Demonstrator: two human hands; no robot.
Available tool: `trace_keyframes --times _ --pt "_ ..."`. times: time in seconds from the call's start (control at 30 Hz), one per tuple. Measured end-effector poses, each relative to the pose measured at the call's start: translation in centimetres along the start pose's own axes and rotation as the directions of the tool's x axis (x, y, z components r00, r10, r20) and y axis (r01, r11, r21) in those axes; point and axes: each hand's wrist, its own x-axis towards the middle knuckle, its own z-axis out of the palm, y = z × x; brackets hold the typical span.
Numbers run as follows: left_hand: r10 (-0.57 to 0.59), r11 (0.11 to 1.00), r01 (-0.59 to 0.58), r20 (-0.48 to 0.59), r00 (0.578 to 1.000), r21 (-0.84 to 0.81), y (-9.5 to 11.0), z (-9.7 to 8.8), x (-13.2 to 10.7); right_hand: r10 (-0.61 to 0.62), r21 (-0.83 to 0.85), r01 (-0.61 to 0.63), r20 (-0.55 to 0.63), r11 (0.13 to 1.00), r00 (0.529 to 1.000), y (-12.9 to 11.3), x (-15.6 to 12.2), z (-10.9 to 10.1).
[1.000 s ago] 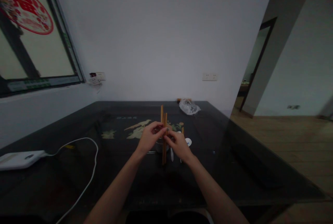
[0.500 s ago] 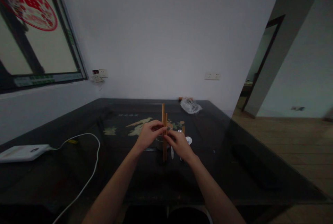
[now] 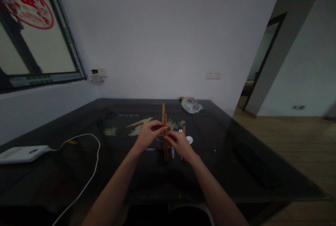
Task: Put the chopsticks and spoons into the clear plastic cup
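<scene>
Wooden chopsticks (image 3: 166,150) stand upright in front of me, their tops at uneven heights. My left hand (image 3: 150,133) pinches them from the left, thumb and fingers closed. From the right, my right hand (image 3: 179,142) grips the same chopsticks a little lower. Behind the hands is a cup-like container (image 3: 159,142), mostly covered by them. A spoon-like utensil (image 3: 173,153) shows just right of the chopsticks. More chopsticks (image 3: 184,129) and a small white round piece (image 3: 189,140) appear beyond my right hand; how they rest is partly hidden.
The dark glossy table (image 3: 110,177) bears a bird-and-flower picture. A crumpled clear plastic bag (image 3: 191,105) lies near the wall. At left a white device (image 3: 23,154) trails a white cable (image 3: 97,156). A long dark object (image 3: 256,164) lies at right.
Both hands keep hold of the upright chopsticks, with the fingers shifted only slightly. The whole view has moved a little.
</scene>
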Motion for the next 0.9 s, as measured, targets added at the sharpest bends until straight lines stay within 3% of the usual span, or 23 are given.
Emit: trace_keyframes --times 0.5,0.63,0.77,0.9 --pt "0.006 0.989 -0.017 0.079 0.997 0.146 0.8 -0.1 0.0 0.045 0.142 -0.047 0.017 0.989 0.999 0.4 -0.4 -0.1" --pt "-0.010 0.993 0.001 0.081 0.997 0.119 0.8 -0.2 0.0 0.053 0.176 -0.058 0.031 0.983 0.998 0.2 -0.4 -0.7" --pt "-0.016 0.996 0.008 0.086 0.996 0.090 0.9 -0.1 -0.1 0.132 0.259 -0.108 -0.078 0.960 0.988 0.9 -0.2 -1.5" --pt "-0.014 0.992 0.004 0.080 0.997 0.126 0.9 -0.1 -0.1 0.280 0.359 -0.184 -0.235 0.915 0.931 3.2 0.3 -1.4"
